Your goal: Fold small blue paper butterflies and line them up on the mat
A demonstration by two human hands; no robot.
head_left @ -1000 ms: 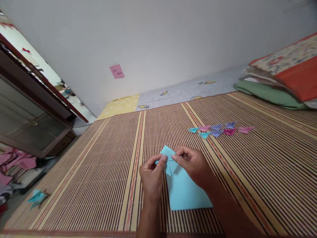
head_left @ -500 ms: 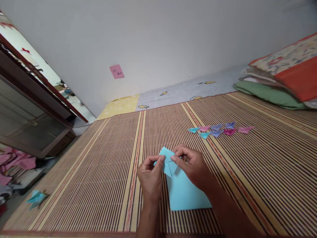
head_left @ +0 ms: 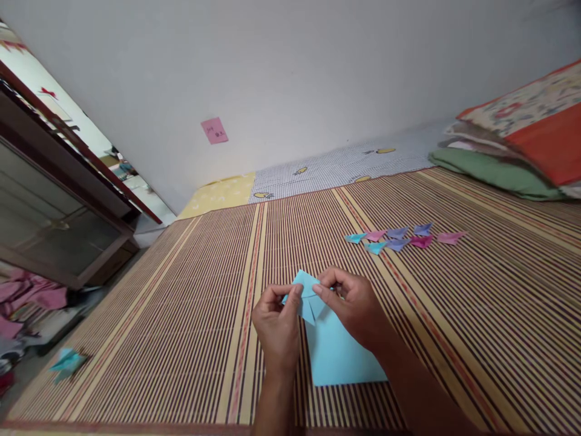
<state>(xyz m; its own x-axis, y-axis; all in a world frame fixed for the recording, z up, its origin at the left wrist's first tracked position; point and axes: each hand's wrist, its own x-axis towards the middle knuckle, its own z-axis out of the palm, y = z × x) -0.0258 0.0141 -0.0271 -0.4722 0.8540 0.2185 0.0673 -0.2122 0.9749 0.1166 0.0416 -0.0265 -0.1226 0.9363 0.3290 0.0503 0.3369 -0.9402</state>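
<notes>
A small folded piece of light blue paper [head_left: 307, 281] is held up between my two hands. My left hand [head_left: 278, 321] pinches its left side between thumb and fingers. On its right side, my right hand [head_left: 351, 306] pinches it the same way, the thumb lying on the front. Below a crosswise fold, two flaps hang down with a narrow slit between them. Under my hands, a flat light blue sheet [head_left: 345, 357] lies on the striped mat [head_left: 204, 333]; my right hand and forearm cover part of it.
Several folded paper pieces [head_left: 397, 244] in blue, pink and purple lie in two rows at the right. A crumpled-looking teal folded paper [head_left: 67, 363] rests near the mat's left edge. Pillows [head_left: 544, 145] are stacked at the right; a pink note [head_left: 214, 130] is on the wall.
</notes>
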